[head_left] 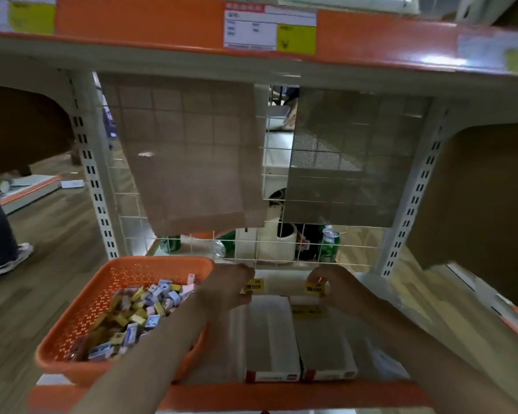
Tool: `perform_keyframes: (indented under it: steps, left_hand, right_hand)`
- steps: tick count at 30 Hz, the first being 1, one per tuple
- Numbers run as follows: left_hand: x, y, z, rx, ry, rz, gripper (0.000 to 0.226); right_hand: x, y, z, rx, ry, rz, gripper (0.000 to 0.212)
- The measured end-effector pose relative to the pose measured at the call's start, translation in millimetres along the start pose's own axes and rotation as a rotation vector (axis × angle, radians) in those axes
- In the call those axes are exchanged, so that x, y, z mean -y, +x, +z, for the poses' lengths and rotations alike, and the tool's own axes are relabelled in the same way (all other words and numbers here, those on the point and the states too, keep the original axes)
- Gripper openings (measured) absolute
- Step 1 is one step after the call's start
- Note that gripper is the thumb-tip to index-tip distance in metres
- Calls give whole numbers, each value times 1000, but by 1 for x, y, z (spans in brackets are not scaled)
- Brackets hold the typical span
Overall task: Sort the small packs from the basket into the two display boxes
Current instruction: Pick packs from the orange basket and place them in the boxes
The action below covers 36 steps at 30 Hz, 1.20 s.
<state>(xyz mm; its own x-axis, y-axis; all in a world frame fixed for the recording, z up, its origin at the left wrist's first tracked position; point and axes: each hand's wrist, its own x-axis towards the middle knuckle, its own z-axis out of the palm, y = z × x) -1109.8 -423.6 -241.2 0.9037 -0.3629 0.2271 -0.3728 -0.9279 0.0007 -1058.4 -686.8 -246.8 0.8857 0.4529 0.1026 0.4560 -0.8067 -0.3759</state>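
Note:
An orange perforated basket (81, 318) stands on the shelf at the left, full of several small yellow, blue and pink packs (144, 312). Two white display boxes lie side by side to its right: the left box (269, 333) and the right box (323, 339). My left hand (231, 289) pinches a small yellow pack (254, 285) over the far end of the left box. My right hand (338, 289) pinches another yellow pack (314, 288) over the far end of the right box. One yellow pack (307, 310) lies inside the right box.
An orange-edged shelf (192, 28) with price labels hangs overhead. A wire grid back panel (278, 246) with brown and grey mats closes the rear; green cans and bottles show behind it. White slotted uprights (93, 180) flank the bay. A person's leg and shoe (9, 258) stand far left.

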Motion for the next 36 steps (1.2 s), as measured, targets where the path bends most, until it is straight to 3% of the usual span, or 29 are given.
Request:
perform_keyframes:
  steps: [10,28,31,34,36]
  left_hand:
    - [-3,17,16,60,-24,-16,30]
    - [1,16,33,69,-18,14,31]
    - [-2,15,34,54,-39,16,30]
    - [-7,17,36,48,-75,12,31]
    - [-13,18,37,34,-100,27,33]
  right_hand:
    - [-21,12,35,82,-40,-69,19]
    - [-16,25,72,132,-88,-11,25]
    - [-15,23,68,45,-107,-78,34]
    - [-3,22,58,-74,134,-146,47]
    - [11,21,53,-93,154,-219,49]
